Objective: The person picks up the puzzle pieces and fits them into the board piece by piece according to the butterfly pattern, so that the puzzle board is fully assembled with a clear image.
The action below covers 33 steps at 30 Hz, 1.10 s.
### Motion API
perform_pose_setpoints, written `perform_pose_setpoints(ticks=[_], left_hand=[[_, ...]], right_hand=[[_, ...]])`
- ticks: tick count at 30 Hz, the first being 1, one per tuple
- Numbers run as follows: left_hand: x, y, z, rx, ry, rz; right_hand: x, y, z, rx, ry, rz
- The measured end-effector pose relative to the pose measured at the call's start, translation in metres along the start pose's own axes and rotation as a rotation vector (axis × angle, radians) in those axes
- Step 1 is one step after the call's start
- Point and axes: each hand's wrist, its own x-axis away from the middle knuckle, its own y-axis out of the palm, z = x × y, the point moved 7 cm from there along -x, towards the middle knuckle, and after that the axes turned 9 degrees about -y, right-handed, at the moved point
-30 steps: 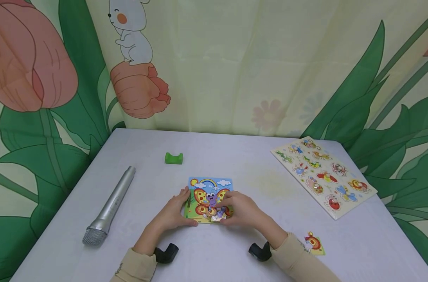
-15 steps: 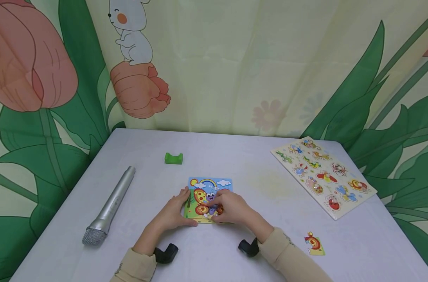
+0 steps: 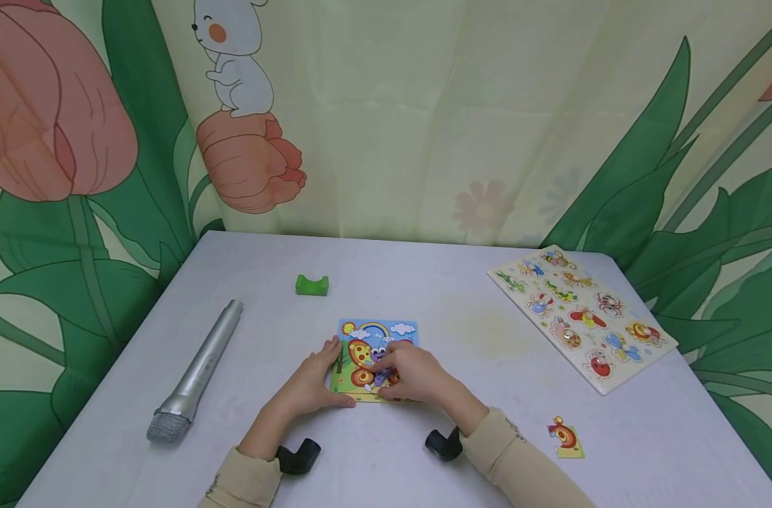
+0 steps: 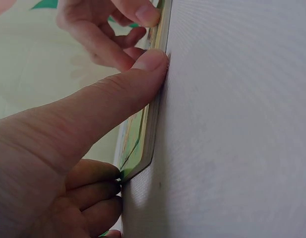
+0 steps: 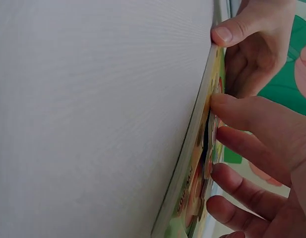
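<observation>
A square jigsaw puzzle [image 3: 377, 326] with a butterfly, sun and rainbow lies flat at the middle of the white table. My left hand [image 3: 311, 381] grips its near left corner, thumb along the front edge and fingers at the left side. Over the lower right part of the picture, my right hand [image 3: 418, 370] pinches a puzzle piece [image 5: 208, 161] between thumb and fingers. The right wrist view shows this piece slightly raised from the board, with a dark gap under its edge. My right hand covers much of the butterfly's right side.
One loose puzzle piece [image 3: 569, 439] with a red and orange swirl lies right of my right forearm. A silver microphone [image 3: 198, 374] lies at the left, a green block [image 3: 312, 285] behind the puzzle. An insect picture board [image 3: 583, 317] lies at the back right.
My right hand has moved left across the puzzle, from its right edge toward the middle, and now hides the butterfly's right wing. The left hand stays in place.
</observation>
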Motion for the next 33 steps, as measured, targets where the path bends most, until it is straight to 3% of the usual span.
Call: perform_pose_setpoints(ticks=[5,12,21,27,33], left_hand=[[0.0,0.0,0.0,0.009,-0.005,-0.003],[0.0,0.0,0.0,0.01,0.013,0.0],[0.0,0.0,0.0,0.012,0.011,-0.003],[0.001,0.0,0.0,0.023,0.006,-0.004],[0.0,0.0,0.002,0.026,0.016,0.007]], right_hand=[[-0.001,0.001,0.001,0.009,0.001,-0.017],[0.0,0.002,0.002,-0.078,0.029,-0.025],[0.004,0.002,0.001,-0.047,-0.003,-0.034],[0.009,-0.002,0.006,-0.134,-0.007,0.012],[0.027,-0.014,0.014,-0.185,0.034,0.071]])
